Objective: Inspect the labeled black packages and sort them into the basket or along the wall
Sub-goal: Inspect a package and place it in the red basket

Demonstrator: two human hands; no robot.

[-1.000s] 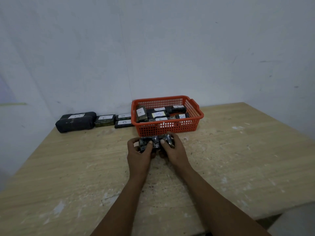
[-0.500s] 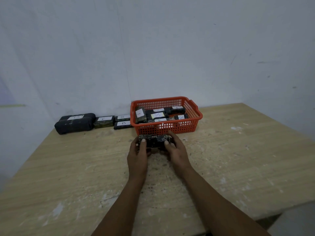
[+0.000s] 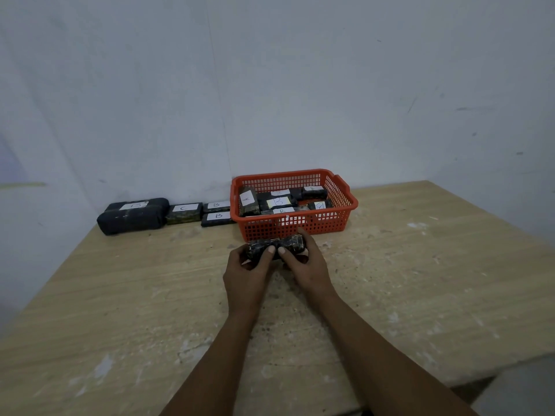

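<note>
The red basket (image 3: pixel 345 202) holds labeled packages (image 3: pixel 279 202); both hands, left (image 3: pixel 244 273) and right (image 3: pixel 306 267), grip one black package (image 3: pixel 274 246), thumbs on top.

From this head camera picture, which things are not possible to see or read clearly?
- Label of the held package: none faces the head camera, and the left hand and right hand cover part of it.
- Lower packages in the basket: hidden by the upper ones and the mesh wall.
- Label on the large package by the wall: too blurred to read surely.
- Table's near edge: cut off by the frame.
</note>
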